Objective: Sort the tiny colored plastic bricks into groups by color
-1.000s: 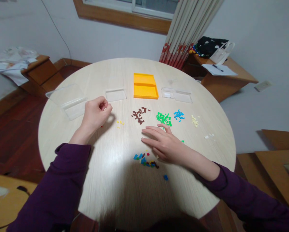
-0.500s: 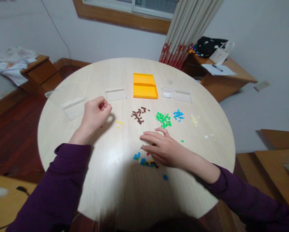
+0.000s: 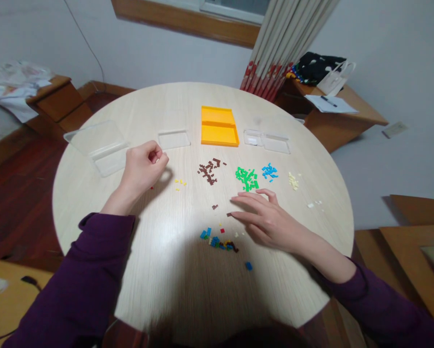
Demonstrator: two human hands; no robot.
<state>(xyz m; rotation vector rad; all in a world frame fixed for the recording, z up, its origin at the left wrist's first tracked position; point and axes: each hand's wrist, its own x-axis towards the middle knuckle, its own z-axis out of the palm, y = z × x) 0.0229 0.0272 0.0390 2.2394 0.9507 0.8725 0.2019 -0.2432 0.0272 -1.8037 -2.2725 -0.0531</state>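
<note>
My left hand [image 3: 144, 166] is raised over the left part of the table, its fingers curled into a pinch; anything between them is hidden. My right hand [image 3: 266, 217] is low over the table with its fingers spread. One fingertip meets a small brown brick [image 3: 229, 214], and another brown piece [image 3: 214, 207] lies to its left. Below the hand is a mixed cluster of small bricks [image 3: 217, 242], mostly blue, with a red brick [image 3: 222, 230] beside it. A blue brick [image 3: 248, 266] lies apart, closer to me. Yellow bricks [image 3: 180, 182] are scattered right of my left hand.
Piles of brown bricks [image 3: 209, 171], green bricks [image 3: 246, 179], blue bricks [image 3: 269, 171] and cream bricks [image 3: 293, 181] lie across the middle. Farther back are an open orange case [image 3: 220, 135] and clear plastic boxes [image 3: 174, 139]. A larger clear box [image 3: 110, 159] stands at left.
My right hand has moved right, away from the brown piece at the left, and its fingertip is now at another brown brick. My left hand keeps its pinch in nearly the same place.
</note>
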